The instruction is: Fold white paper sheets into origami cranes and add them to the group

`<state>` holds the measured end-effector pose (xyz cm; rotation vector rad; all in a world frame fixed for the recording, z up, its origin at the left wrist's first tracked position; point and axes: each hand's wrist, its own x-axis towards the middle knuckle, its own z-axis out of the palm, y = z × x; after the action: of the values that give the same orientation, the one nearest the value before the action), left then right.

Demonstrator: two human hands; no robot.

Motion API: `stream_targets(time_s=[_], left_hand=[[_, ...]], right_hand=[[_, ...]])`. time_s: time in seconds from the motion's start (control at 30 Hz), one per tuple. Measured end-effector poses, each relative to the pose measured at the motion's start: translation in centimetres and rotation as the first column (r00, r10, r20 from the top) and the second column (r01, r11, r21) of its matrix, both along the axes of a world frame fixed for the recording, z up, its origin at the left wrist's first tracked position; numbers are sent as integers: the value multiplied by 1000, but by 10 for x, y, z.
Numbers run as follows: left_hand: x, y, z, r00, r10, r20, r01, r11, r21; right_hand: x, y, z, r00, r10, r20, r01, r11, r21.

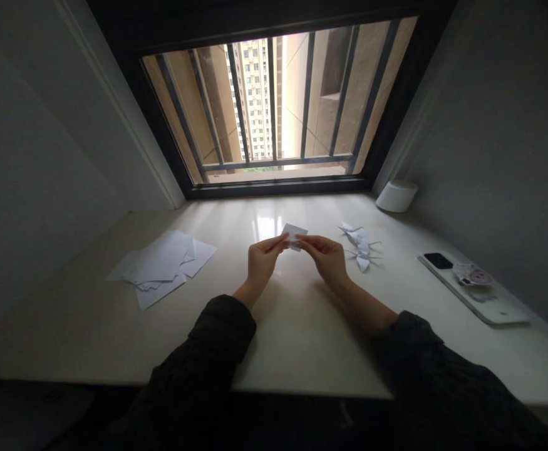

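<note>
Between my two hands is a small folded square of white paper (295,229), held up above the pale tabletop. My left hand (265,255) pinches its left edge between thumb and fingers. On the other side, my right hand (326,254) grips the lower right edge the same way. The fold lines are too small to make out. Just right of my right hand lie several folded white paper cranes (362,245) in a cluster. To the left, apart from my left hand, rests a loose pile of white paper sheets (156,260).
A white phone (499,307) with a round grip on its back lies at the right. By the window's right corner stands a white cylindrical object (397,195). A barred window with a dark frame (278,186) closes off the far side of the white tabletop (302,357).
</note>
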<state>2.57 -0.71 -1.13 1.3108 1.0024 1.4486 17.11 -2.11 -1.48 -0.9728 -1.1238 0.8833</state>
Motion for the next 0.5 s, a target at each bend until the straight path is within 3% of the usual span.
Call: stream_targets(time_s=[0.5], left_hand=[[6, -6, 3, 996, 34, 79, -37, 999, 36]], right_hand=[[-4, -6, 6, 995, -24, -101, 17, 998, -68]])
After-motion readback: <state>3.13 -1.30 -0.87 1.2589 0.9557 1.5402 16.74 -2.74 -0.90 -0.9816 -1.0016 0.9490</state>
